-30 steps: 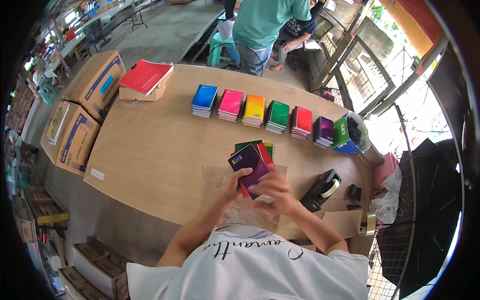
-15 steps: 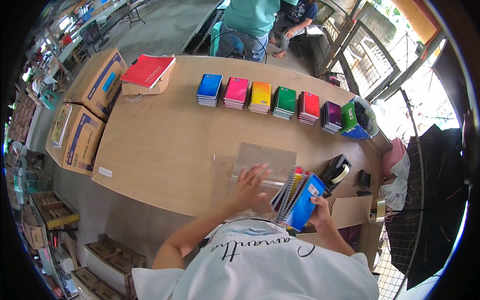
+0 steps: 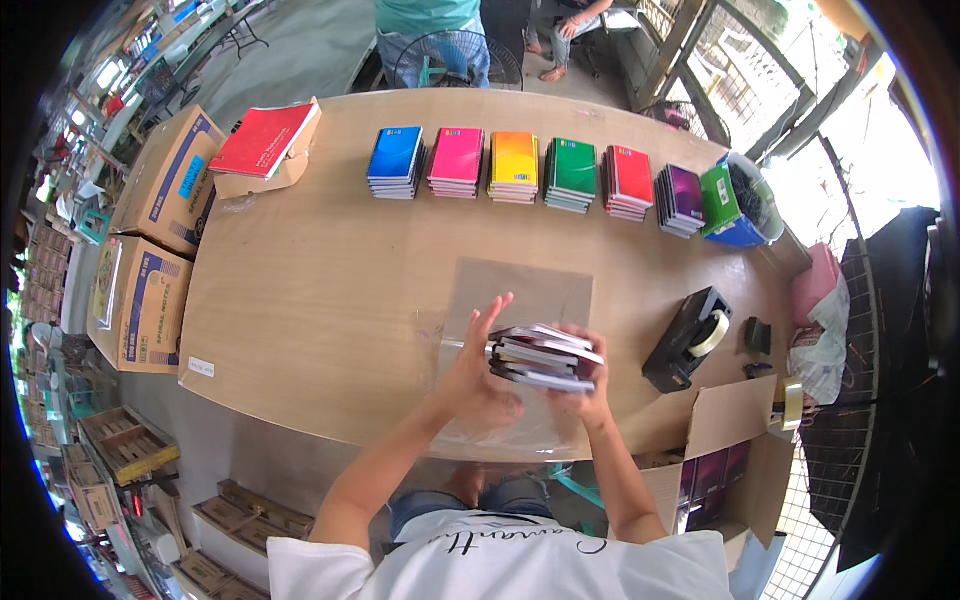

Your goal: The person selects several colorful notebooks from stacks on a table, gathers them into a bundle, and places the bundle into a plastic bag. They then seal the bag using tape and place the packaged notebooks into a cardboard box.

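In front of me, my right hand (image 3: pixel 588 378) grips a bundle of small spiral notebooks (image 3: pixel 542 357) by its right end, page edges turned up toward me. My left hand (image 3: pixel 474 370) is beside the bundle's spiral end, fingers spread and thumb apart; whether the palm touches it I cannot tell. Beneath both hands a clear plastic bag (image 3: pixel 520 284) lies flat on the wooden table (image 3: pixel 300 300). Along the far side stand stacks of notebooks: blue (image 3: pixel 397 155), pink (image 3: pixel 457 157), yellow (image 3: pixel 514 160), green (image 3: pixel 572 170), red (image 3: pixel 627 178) and purple (image 3: pixel 682 196).
To the right are a black tape dispenser (image 3: pixel 688 340), a blue-green bin (image 3: pixel 740 205) and an open carton (image 3: pixel 735 410) holding purple notebooks. Closed cartons (image 3: pixel 160 310) adjoin the table's left edge. A red book (image 3: pixel 265 140) tops a torn carton. Beyond the table stands a person (image 3: pixel 430 15) behind a fan.
My right hand has brought the notebooks left over the plastic bag and turned them from cover-up to edge-up. My left hand has come to their spiral end. My view has shifted.
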Available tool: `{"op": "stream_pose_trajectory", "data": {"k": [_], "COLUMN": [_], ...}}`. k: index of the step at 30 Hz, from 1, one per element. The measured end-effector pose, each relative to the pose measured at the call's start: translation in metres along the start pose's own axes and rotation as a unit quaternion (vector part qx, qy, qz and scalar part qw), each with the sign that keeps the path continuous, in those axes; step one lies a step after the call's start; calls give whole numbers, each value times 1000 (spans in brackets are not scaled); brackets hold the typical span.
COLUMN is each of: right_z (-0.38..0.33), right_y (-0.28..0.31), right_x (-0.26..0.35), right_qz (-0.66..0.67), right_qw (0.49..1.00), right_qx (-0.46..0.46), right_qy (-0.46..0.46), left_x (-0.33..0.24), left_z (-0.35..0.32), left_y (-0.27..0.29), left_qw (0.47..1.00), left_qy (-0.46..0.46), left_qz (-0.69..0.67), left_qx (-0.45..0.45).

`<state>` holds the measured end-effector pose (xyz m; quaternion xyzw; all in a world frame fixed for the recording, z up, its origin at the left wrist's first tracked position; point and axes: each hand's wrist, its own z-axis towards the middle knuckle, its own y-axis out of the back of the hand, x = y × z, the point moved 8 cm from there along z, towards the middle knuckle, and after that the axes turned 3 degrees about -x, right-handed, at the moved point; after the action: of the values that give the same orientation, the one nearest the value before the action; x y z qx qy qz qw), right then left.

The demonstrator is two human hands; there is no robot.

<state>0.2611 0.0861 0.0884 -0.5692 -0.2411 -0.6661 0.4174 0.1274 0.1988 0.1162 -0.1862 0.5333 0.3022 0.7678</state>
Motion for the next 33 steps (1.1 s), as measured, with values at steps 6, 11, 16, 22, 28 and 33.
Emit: {"op": "stream_pose_trajectory", "data": {"k": [6,11,16,22,28,33], "right_z": [0,6,-10,-13,8,6], "right_y": [-24,-23,-15,-24,-65,-43], "right_x": [-43,-41,-72,-70,46,41], "right_qz": [-2,-36,-90,-76,-536,-526], "right_qw": [1000,993,988,992,823,836], "right_qx": [-2,-87,-104,-95,50,85], "right_qy": [-11,67,67,18,182,131], "left_x": [77,65,91,98,100,98], "left_z": [-22,-16,-29,-31,-35,-38], "left_y": [0,1,-5,2,2,5], "left_qw": [999,986,997,980,991,993], "left_qy": [-32,-14,34,21,19,22], "left_qz": [-16,-109,-41,-103,-72,-67], "left_qx": [-41,-127,-57,-167,-110,-93]}}
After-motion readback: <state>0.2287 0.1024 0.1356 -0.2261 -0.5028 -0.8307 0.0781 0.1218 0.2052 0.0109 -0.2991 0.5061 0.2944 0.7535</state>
